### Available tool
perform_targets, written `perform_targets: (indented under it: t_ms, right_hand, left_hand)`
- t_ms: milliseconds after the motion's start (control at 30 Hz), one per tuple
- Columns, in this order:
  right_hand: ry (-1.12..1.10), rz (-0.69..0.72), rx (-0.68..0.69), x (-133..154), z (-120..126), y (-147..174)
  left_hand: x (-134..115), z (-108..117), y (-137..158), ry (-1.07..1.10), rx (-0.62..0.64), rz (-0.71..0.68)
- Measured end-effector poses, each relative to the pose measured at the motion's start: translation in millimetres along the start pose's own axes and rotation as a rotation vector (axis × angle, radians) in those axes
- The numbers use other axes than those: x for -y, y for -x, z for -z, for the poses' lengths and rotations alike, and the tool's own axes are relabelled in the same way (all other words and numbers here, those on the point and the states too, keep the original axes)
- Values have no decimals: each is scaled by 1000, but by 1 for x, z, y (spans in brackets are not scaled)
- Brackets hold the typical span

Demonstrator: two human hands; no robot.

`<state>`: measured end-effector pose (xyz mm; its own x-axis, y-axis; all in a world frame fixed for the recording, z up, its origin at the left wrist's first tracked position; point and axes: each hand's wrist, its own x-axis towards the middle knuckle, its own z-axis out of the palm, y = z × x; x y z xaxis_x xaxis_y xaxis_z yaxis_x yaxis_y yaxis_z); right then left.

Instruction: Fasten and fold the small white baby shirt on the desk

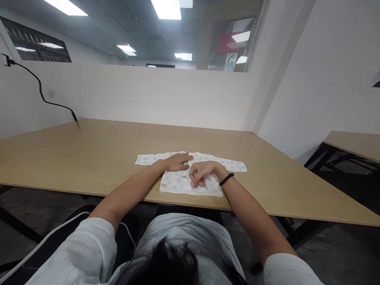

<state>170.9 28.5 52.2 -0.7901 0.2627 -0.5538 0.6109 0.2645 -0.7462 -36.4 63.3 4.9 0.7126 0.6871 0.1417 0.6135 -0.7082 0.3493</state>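
A small white baby shirt (175, 182) with a pale green and pink print lies flat on the table, both long sleeves spread out sideways. My left hand (178, 161) rests palm down on its upper left part, fingers stretched toward the middle. Over the front opening my right hand (202, 173) is closed, its thumb and fingers pinched together at the cloth. The curled fingers hide the exact spot they grip. A black bead bracelet (226, 179) circles my right wrist.
The wooden table (103, 158) reaches back to a low white partition (163, 95). At the left rear stands a black gooseneck holder (40, 85). Another table (356, 143) is off to the right. A white cable (50, 239) runs at the lower left.
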Motion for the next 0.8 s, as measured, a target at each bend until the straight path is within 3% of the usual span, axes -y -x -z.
perform_targets:
  t_ms: [100,233,333,400,500,600,667,733,800]
  right_hand:
    - [3,-27,118,4,-9,-8]
    - [19,-51,219,9,-15,-10]
    - [40,-62,228,9,-15,-7]
    - [56,-67,159,5,-10,-2]
    - [70,-39,-152,-7,8,10]
    - [104,-17,-643,-28,29,21]
    - [151,-78,-925,-43,38,26]
    - [207,-170,-1108,-58,41,26]
    - [262,-238,-1189,-69,40,23]
  left_hand:
    - [1,-1,2,-37,130,39]
    - [-2,1,2,-70,209,80]
    - [-3,0,1,-83,219,107]
    - [-2,-3,0,-91,200,134]
    - [4,-2,-2,-100,128,192]
    - [17,10,1,-101,13,282]
    - [29,23,8,-94,-57,356]
    - [41,35,18,-75,-87,414]
    - [51,45,29,-38,-77,446]
